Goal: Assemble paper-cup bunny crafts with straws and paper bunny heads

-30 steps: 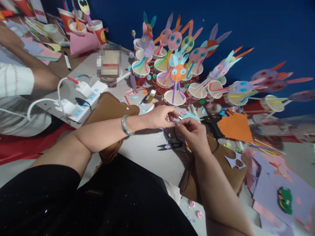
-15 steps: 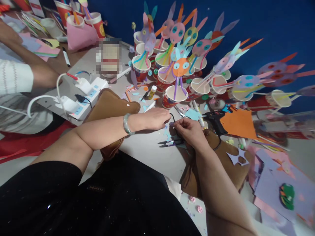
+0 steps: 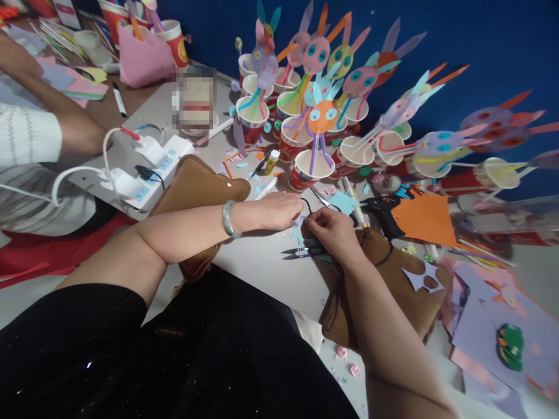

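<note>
My left hand (image 3: 279,210), with a bangle on its wrist, rests low over the table, fingers curled closed; whatever they hold is hidden. Just right of it, my right hand (image 3: 335,231) pinches thumb and forefinger together on something too small to make out. Between and below the hands lie light blue paper scraps (image 3: 297,231). Dark thread snips (image 3: 301,253) lie partly under my right hand, blades pointing left. Behind the hands are scissors (image 3: 322,199) and a paper cup (image 3: 311,170) with an orange paper face (image 3: 322,116) on purple stems.
Several more cups with paper animal faces crowd the back. A black glue gun (image 3: 384,214) and orange paper (image 3: 425,220) lie right. Brown cushions (image 3: 196,186) flank my arms. A power strip (image 3: 161,174) and another person's arm (image 3: 74,128) are at left.
My right hand has shifted slightly, and the purple bit seen at its fingertips shows less clearly. My left hand stays nearly in place. The whole view has moved a little.
</note>
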The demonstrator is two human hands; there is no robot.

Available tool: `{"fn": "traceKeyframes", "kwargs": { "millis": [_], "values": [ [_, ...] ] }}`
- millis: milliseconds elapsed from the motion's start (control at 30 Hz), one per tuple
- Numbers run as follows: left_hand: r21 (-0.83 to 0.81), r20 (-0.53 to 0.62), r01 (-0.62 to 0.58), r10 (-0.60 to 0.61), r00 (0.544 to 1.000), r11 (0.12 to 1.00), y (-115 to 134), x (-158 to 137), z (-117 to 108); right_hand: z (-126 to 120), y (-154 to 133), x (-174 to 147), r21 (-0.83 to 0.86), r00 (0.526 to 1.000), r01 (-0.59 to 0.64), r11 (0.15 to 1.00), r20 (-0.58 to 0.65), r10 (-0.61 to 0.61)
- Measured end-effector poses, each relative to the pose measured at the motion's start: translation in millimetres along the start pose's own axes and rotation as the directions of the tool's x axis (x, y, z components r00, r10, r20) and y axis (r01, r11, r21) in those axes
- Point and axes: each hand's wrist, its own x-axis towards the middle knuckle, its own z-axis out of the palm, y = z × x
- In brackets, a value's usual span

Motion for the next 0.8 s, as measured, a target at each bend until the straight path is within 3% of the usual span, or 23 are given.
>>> {"fn": "traceKeyframes", "kwargs": {
  "millis": [233,433,600,800],
  "values": [
    [-0.084,0.0,0.014,-0.014,1.0,0.996,0.3,0.2,-5.6,-0.9,-2.5,-3.7,0.081,0.993,0.086,0.993,-0.082,-0.079],
    [-0.328,-0.001,0.038,-0.041,0.999,0.944,-5.5,5.9,-15.7,-4.2,-7.3,-9.3,0.204,0.983,0.184,0.962,-0.018,-0.184],
    [-0.494,0.024,0.082,-0.081,0.996,0.866,-8.7,8.8,-20.6,-5.7,-6.4,-8.8,0.366,0.986,0.126,0.922,0.056,-0.157],
    [-0.567,0.004,0.053,-0.062,0.998,0.822,-10.9,10.3,-17.4,-8.1,-11.0,-10.7,0.463,0.979,0.024,0.886,0.168,-0.115]
  ]
}}
